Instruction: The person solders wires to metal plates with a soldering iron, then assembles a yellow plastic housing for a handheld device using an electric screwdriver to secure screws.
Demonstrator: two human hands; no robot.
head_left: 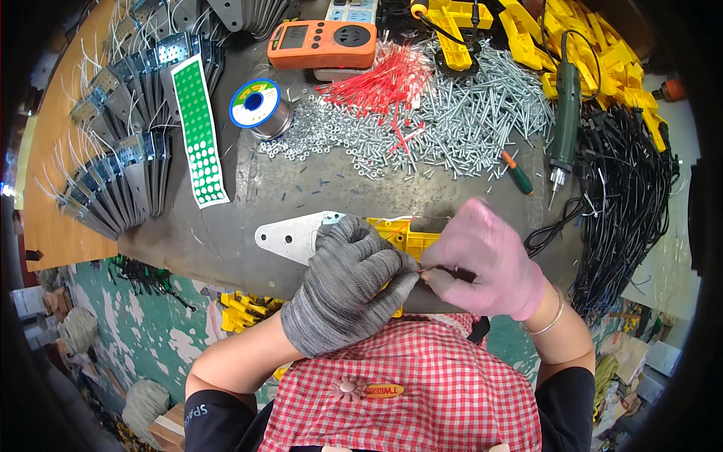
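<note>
My left hand (354, 282), in a grey knit glove, rests over a yellow plastic part (422, 241) and a flat metal plate (282, 238) with holes, which pokes out to its left. Its thumb and finger are pinched together. Opposite it, my right hand (486, 264), in a pink glove with bare fingertips, also pinches closed. The fingertips of both hands meet in front of the yellow part; whatever tiny thing lies between them is too small to name. A thin white wire (392, 219) runs along the yellow part's far edge.
Screws (482, 105), nuts (324, 128) and red wires (384, 79) lie heaped beyond my hands. A green electric screwdriver (566, 113), small screwdriver (518, 173) and black cables (625, 188) are right. Left stand a solder spool (271, 124), sticker sheet (199, 132) and metal brackets (139, 177).
</note>
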